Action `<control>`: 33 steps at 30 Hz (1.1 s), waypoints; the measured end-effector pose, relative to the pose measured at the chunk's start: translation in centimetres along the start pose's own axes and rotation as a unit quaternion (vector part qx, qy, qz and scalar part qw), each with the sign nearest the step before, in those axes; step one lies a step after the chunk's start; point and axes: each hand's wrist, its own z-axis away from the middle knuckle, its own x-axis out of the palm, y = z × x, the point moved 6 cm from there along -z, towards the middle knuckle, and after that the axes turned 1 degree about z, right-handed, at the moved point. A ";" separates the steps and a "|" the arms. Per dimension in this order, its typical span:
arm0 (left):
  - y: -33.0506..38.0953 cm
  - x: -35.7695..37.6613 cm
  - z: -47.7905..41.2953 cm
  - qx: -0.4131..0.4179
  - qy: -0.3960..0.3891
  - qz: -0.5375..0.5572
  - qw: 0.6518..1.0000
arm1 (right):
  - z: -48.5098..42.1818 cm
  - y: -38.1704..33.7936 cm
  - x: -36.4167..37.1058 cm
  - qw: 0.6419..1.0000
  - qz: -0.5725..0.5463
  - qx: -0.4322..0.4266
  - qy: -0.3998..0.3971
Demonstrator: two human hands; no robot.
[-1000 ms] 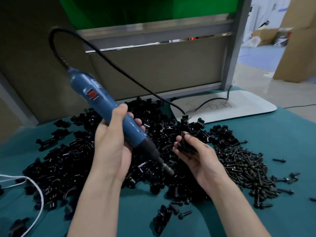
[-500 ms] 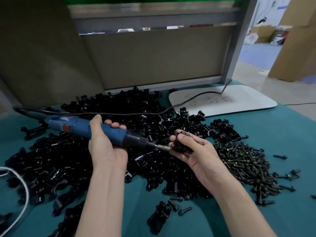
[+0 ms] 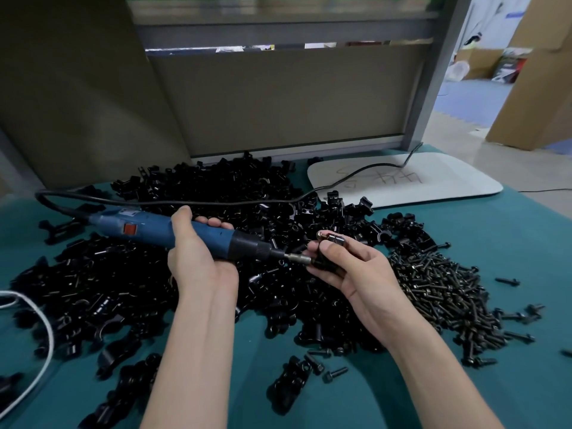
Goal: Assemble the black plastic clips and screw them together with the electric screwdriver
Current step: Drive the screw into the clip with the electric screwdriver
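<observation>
My left hand [image 3: 198,258] grips the blue electric screwdriver [image 3: 148,229], which lies almost level and points right. Its metal bit [image 3: 298,259] meets the black plastic clip [image 3: 325,261] that my right hand [image 3: 349,267] pinches between thumb and fingers. A screw end [image 3: 322,234] shows at the top of that clip. Most of the held clip is hidden by my fingers. Under both hands spreads a big heap of loose black clips [image 3: 102,283] on the teal table. A pile of dark screws [image 3: 439,289] lies just right of my right hand.
The screwdriver's black cord [image 3: 216,202] runs across the heap to a white board [image 3: 411,181] at the back right. A white cable [image 3: 43,332] curls at the left edge. Grey partition panels [image 3: 278,100] stand behind. Stray clips and screws [image 3: 309,366] lie near the front.
The screwdriver swung down from a raised tilt to nearly level, and its bit came to the clip in my right hand. My view dropped lower toward the table.
</observation>
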 end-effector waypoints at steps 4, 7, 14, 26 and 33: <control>-0.1 -0.3 0.0 -0.005 0.013 -0.013 1.000 | 0.2 0.0 0.3 0.999 0.041 -0.014 -0.017; -0.1 -0.4 0.0 -0.002 0.018 -0.020 1.000 | 0.2 0.0 0.4 0.999 0.044 -0.012 -0.011; -0.1 0.1 0.2 0.002 -0.007 -0.017 1.000 | 0.0 0.1 0.3 1.000 0.009 0.009 0.001; -0.2 0.5 0.3 -0.009 -0.023 -0.005 1.000 | -0.3 0.4 0.0 1.000 -0.007 0.023 -0.005; -0.3 0.5 0.4 -0.015 -0.023 -0.005 1.000 | -0.3 0.4 0.0 0.999 -0.020 0.024 -0.013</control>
